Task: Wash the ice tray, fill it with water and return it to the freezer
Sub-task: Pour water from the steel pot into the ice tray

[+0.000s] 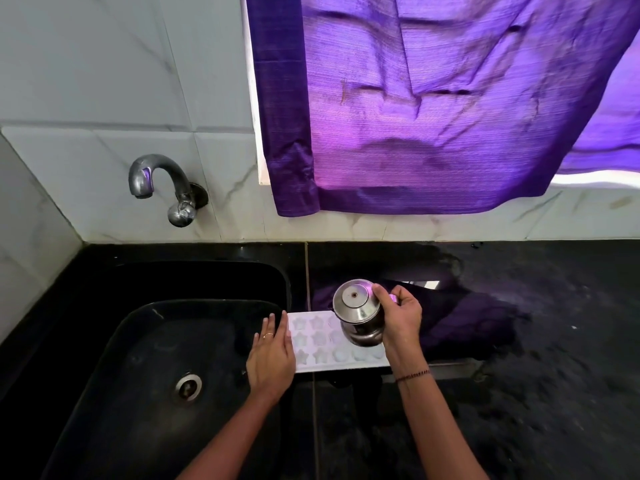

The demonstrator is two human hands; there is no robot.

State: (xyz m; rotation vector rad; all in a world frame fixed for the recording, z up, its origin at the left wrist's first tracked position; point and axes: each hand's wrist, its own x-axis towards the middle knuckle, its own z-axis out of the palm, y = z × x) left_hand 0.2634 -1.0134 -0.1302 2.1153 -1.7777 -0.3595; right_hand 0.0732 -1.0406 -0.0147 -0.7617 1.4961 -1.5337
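Observation:
A white ice tray (320, 341) with star-shaped and round moulds lies flat on the black counter, just right of the sink. My left hand (272, 355) rests flat on the tray's left end, fingers together, a ring on one finger. My right hand (398, 318) grips a small steel pot (358, 311), tipped over with its base facing the camera, directly above the tray's right half. The pot hides part of the moulds. I cannot tell whether water is flowing.
A black sink (145, 341) with a steel drain (188, 387) lies to the left. A steel tap (162, 188) juts from the tiled wall above it. A purple curtain (433, 105) hangs over the window. The black counter (536, 358) stretches right.

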